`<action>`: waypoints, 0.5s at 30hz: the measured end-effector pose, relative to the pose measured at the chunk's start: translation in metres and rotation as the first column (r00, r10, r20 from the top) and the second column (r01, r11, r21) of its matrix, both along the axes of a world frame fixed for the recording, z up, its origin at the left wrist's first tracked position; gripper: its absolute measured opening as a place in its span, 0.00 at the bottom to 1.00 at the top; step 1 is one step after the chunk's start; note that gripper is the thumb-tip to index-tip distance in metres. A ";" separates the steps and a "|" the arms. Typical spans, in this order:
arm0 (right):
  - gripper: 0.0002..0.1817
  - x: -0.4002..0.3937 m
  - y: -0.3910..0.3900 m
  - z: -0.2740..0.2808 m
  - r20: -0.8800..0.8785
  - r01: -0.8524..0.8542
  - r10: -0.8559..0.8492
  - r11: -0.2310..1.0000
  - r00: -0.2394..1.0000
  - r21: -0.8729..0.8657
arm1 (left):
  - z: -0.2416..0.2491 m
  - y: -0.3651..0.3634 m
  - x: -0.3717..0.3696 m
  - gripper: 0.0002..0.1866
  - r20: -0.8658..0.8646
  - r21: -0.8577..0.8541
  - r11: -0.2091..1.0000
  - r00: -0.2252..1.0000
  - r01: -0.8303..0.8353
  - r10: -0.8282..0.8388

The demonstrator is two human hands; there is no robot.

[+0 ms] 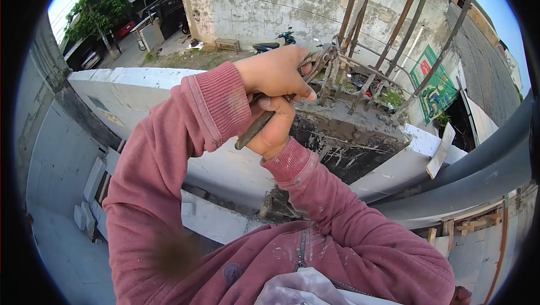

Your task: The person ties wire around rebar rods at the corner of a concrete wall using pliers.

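My left hand [275, 72] is closed around the upper part of what looks like a pair of rusty pincers [319, 64]. Just below it, my right hand [277, 128] grips a dark handle [254, 131] of the same tool, its end sticking out to the lower left. The two hands are close together, and fingers partly hide the tool. The tool's head is up against rusty steel bars [336, 60] at the base of a cluster of upright rebar [388, 40]. This rebar rises out of a rough concrete column top [360, 115].
White block walls [135, 85] run to both sides of the column. A thick grey pipe [472, 175] crosses at the right, with a loose board [441, 152] beside it. Beyond are a green banner [432, 83], a motorbike [275, 42] and a weathered wall [270, 9].
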State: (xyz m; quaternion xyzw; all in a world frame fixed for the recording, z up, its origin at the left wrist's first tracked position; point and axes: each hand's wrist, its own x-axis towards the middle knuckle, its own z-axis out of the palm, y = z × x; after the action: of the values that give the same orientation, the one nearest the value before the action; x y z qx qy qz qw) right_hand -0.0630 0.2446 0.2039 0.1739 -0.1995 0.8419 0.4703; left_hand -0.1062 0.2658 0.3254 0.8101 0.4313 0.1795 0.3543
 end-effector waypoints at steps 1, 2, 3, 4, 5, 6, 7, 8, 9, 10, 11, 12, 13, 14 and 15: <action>0.22 0.004 -0.001 -0.002 -0.027 -0.048 0.049 0.998 0.998 0.033 | 0.001 -0.003 0.001 0.12 0.057 -0.042 0.999 0.998 0.029 -0.026; 0.21 0.008 -0.003 -0.002 -0.052 -0.095 0.099 0.993 0.994 0.071 | 0.000 -0.001 0.002 0.10 0.059 -0.088 0.996 0.998 0.016 -0.011; 0.22 0.011 -0.011 0.010 -0.051 -0.080 0.084 0.994 0.995 0.078 | 0.001 0.002 0.001 0.09 0.060 -0.128 0.992 0.998 0.003 0.004; 0.23 0.013 -0.011 0.011 0.017 -0.081 0.080 0.993 0.997 0.082 | 0.004 0.005 0.000 0.08 0.059 -0.164 0.986 0.998 -0.010 0.020; 0.23 0.015 -0.009 0.012 0.086 -0.084 0.076 0.993 0.993 0.089 | 0.010 0.006 -0.003 0.07 0.009 -0.198 0.980 1.000 0.002 0.000; 0.24 0.016 -0.006 0.014 0.153 -0.088 0.072 0.992 0.986 0.095 | 0.010 0.011 -0.007 0.08 0.027 -0.208 0.977 0.999 0.048 -0.044; 0.27 0.018 -0.002 0.017 0.211 -0.056 0.025 0.988 0.977 0.145 | 0.007 0.021 -0.011 0.08 0.043 -0.218 0.971 0.995 0.095 -0.087; 0.27 0.017 0.005 0.017 0.213 -0.021 -0.015 0.986 0.977 0.166 | 0.004 0.031 -0.016 0.09 0.059 -0.229 0.963 0.989 0.142 -0.132; 0.27 0.012 0.013 0.017 0.214 0.017 -0.057 0.983 0.975 0.185 | 0.005 0.037 -0.018 0.11 0.075 -0.209 0.962 0.983 0.179 -0.166; 0.27 0.007 0.022 0.018 0.214 0.054 -0.098 0.978 0.972 0.202 | 0.010 0.044 -0.018 0.11 0.029 -0.166 0.969 0.983 0.183 -0.181; 0.28 0.002 0.032 0.020 0.160 0.053 -0.098 0.963 0.982 0.264 | 0.015 0.051 -0.020 0.11 -0.019 -0.126 0.974 0.981 0.187 -0.191; 0.28 -0.004 0.044 0.020 0.165 0.083 -0.130 0.960 0.978 0.268 | 0.023 0.052 -0.022 0.12 -0.067 -0.088 0.978 0.978 0.190 -0.196; 0.28 -0.011 0.055 0.020 0.170 0.111 -0.160 0.957 0.972 0.268 | 0.032 0.050 -0.020 0.13 -0.123 -0.022 0.990 0.982 0.139 -0.141; 0.29 -0.016 0.063 0.017 0.176 0.137 -0.188 0.954 0.966 0.268 | 0.036 0.052 -0.019 0.13 -0.149 -0.007 0.989 0.978 0.147 -0.147; 0.27 -0.015 0.063 0.023 0.126 0.132 -0.171 0.953 0.977 0.272 | 0.040 0.056 -0.018 0.13 -0.175 0.007 0.988 0.973 0.156 -0.152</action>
State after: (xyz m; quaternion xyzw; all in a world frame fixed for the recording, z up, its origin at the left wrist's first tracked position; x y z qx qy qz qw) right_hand -0.0782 0.3076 0.2271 0.1559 -0.3563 0.7799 0.4904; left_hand -0.1243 0.3221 0.3651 0.8572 0.3946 0.0845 0.3199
